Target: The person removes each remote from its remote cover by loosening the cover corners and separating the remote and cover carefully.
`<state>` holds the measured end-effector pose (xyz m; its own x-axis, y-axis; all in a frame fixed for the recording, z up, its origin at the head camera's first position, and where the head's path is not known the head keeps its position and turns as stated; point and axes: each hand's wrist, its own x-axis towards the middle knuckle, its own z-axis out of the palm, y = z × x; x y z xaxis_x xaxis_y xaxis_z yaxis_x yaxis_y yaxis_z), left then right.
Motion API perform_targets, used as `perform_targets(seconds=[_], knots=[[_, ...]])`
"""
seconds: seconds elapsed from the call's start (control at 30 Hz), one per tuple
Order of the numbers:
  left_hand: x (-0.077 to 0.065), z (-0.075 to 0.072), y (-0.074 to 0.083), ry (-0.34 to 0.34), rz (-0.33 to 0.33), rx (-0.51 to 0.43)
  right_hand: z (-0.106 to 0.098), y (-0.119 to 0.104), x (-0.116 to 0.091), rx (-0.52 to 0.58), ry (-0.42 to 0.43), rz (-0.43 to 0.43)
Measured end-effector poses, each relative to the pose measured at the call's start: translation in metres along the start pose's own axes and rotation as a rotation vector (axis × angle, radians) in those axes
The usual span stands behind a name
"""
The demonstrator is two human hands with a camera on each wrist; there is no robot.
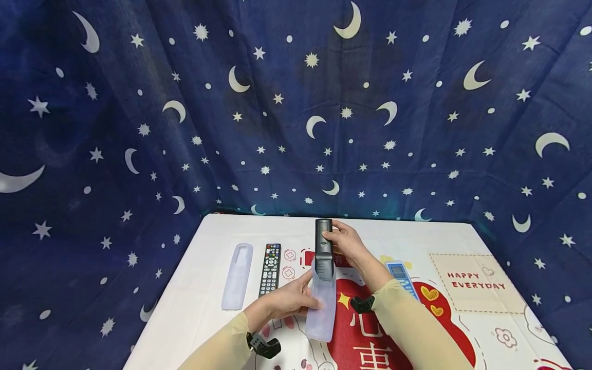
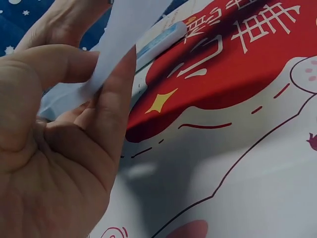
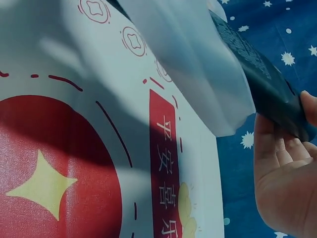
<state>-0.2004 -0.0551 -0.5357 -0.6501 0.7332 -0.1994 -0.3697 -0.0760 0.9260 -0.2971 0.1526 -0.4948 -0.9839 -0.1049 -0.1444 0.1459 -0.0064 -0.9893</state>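
A black remote control is tilted with its back facing me, its lower end inside the mouth of a translucent silicone remote cover. My right hand grips the remote near its upper end, thumb on the back. Lower down, my left hand pinches the cover between thumb and fingers. The left wrist view shows the thumb and fingers on either side of the pale cover. In the right wrist view, the dark remote sticks out of the cover, with the right hand around its far end.
Left of my hands, a second translucent cover lies beside a black remote with buttons up. A blue-and-white remote lies to the right, partly behind my right forearm. The printed tablecloth ends at a starry curtain.
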Motion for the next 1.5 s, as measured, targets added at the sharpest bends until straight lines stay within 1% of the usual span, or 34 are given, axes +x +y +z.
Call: perform_targets(seconds=[0.07,0.23,0.3,0.43,0.5,0.57,0.73,0.83,0.9,1.07,1.2,1.33,1.4,1.5], knots=[[0.000,0.001,0.001,0.030,-0.002,0.011,0.000,0.000,0.001,-0.002,0.000,0.002],[0.005,-0.001,0.002,0.180,-0.003,0.073,-0.004,-0.001,0.001,0.001,-0.012,0.016],[0.007,-0.002,0.001,0.228,0.004,0.090,-0.006,0.001,0.001,0.012,-0.031,0.023],[0.006,-0.001,-0.001,0.283,0.012,0.100,-0.010,0.004,0.000,0.026,-0.071,0.034],[0.004,0.000,-0.002,0.298,0.011,0.105,-0.012,0.006,-0.001,0.023,-0.096,0.042],[0.002,0.000,-0.004,0.303,0.006,0.108,-0.014,0.007,-0.002,0.008,-0.110,0.054],[0.000,0.001,-0.007,0.286,-0.004,0.117,-0.018,0.008,-0.004,-0.023,-0.131,0.072],[-0.001,0.001,-0.008,0.291,-0.017,0.134,-0.021,0.004,-0.003,-0.026,-0.129,0.038],[-0.001,0.001,-0.008,0.300,-0.023,0.143,-0.025,-0.001,-0.002,-0.020,-0.106,0.016],[-0.001,0.000,-0.008,0.320,-0.012,0.150,-0.036,-0.016,0.001,-0.004,0.020,-0.037],[-0.004,0.000,-0.007,0.328,-0.036,0.157,-0.045,-0.024,0.003,0.019,0.084,-0.052],[-0.006,-0.002,-0.007,0.338,-0.045,0.154,-0.054,-0.025,0.002,0.030,0.102,-0.055],[-0.006,-0.003,-0.008,0.336,-0.034,0.151,-0.056,-0.024,0.001,0.014,0.104,-0.065],[-0.007,-0.006,-0.007,0.337,-0.016,0.130,-0.059,-0.021,-0.001,-0.042,0.093,-0.097]])
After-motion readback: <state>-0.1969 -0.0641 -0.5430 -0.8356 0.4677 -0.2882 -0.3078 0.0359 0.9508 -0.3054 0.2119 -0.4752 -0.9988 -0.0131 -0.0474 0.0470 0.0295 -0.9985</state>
